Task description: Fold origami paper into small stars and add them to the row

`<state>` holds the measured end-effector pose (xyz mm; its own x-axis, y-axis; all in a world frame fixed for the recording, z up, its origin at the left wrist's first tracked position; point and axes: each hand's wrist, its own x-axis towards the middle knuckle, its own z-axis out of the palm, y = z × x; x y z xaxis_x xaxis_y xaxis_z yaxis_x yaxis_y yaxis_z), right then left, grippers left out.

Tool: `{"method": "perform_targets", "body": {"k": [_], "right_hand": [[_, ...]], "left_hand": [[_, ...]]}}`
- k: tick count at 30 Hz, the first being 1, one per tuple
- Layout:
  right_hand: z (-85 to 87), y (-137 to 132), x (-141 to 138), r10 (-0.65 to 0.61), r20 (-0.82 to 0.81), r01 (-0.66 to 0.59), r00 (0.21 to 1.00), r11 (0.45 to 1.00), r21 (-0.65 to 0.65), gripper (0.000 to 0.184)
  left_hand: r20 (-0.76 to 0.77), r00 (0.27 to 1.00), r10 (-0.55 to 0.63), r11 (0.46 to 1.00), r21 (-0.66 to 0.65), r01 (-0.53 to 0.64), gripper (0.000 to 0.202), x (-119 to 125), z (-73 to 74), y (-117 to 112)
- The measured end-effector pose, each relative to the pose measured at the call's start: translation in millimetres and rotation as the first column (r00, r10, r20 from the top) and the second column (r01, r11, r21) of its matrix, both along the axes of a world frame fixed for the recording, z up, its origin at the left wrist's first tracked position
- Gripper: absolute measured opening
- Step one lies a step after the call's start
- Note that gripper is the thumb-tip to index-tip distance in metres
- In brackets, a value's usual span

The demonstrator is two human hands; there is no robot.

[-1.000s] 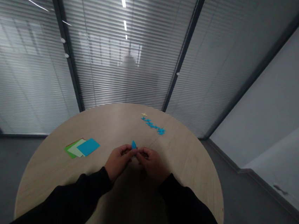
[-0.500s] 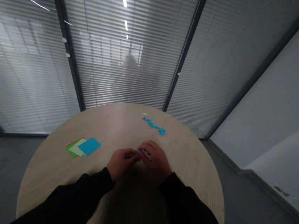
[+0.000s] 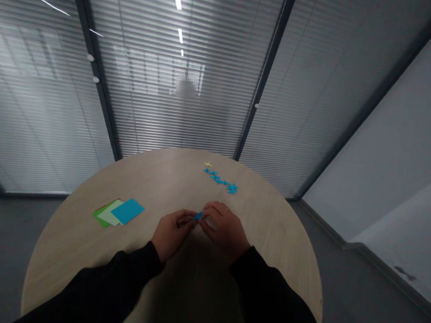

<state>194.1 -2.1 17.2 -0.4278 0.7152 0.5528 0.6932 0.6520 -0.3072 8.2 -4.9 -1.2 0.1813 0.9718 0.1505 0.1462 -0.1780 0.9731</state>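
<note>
I have my left hand (image 3: pixel 171 235) and right hand (image 3: pixel 225 228) together, pinching what looks like a small folded blue paper piece (image 3: pixel 198 216) between them; a firm, even pinch suits it.

Both forearms covered in long black sleeves, left sleeve (image 3: pixel 89 286) and right sleeve (image 3: pixel 278 304). Fabric dark and matte, with the cuffs sitting close at the wrists. Left hand (image 3: pixel 170 234) and right hand (image 3: pixel 226 230) bare. Small glinting ring (image 3: pixel 227 209) on one finger of the right hand.
</note>
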Motion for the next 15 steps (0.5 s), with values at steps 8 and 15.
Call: {"method": "perform_targets", "body": {"k": [8,15], "right_hand": [[-1.1,0.7,-0.2,-0.062,-0.031,0.061,0.998,0.998,-0.03,0.01],[-1.7,2.2,1.1,-0.02,-0.133,0.006,0.991,0.994,-0.106,0.006]], "left_hand": [[-0.01,1.0,-0.02,1.0,0.004,0.02,0.024,0.6,0.2,0.0],[0.006,0.998,-0.06,0.998,-0.004,0.06,0.024,0.8,0.6,-1.8]]}}
